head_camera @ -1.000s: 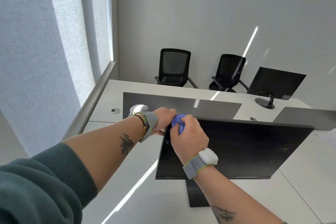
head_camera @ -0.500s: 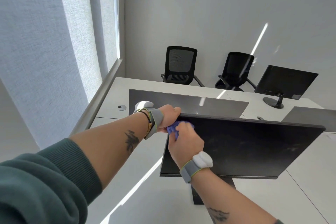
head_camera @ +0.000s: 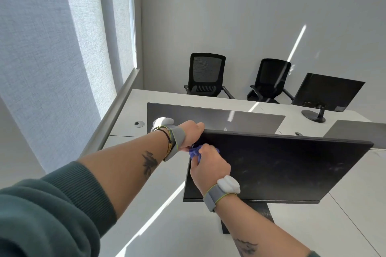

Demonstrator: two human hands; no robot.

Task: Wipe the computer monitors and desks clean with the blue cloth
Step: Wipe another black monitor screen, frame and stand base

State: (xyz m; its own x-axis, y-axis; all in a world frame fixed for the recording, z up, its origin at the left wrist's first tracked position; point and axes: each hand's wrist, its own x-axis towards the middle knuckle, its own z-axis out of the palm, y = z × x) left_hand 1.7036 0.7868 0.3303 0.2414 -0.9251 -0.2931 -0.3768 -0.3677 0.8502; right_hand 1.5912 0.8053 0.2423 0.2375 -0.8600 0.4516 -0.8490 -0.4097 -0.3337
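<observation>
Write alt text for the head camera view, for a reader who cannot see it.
A person's right hand holds a blue cloth against the upper left corner of a dark monitor, while the left hand grips that corner. The monitor stands on a white desk; two black chairs and a second monitor lie beyond.

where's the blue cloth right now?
Head view, centre: the crumpled blue cloth is bunched in the right hand at the upper-left corner of the near black flat monitor, just below the left hand.

Monitor (head_camera: 292, 169) on desk (head_camera: 167, 225) — chairs (head_camera: 206, 75) behind
</observation>
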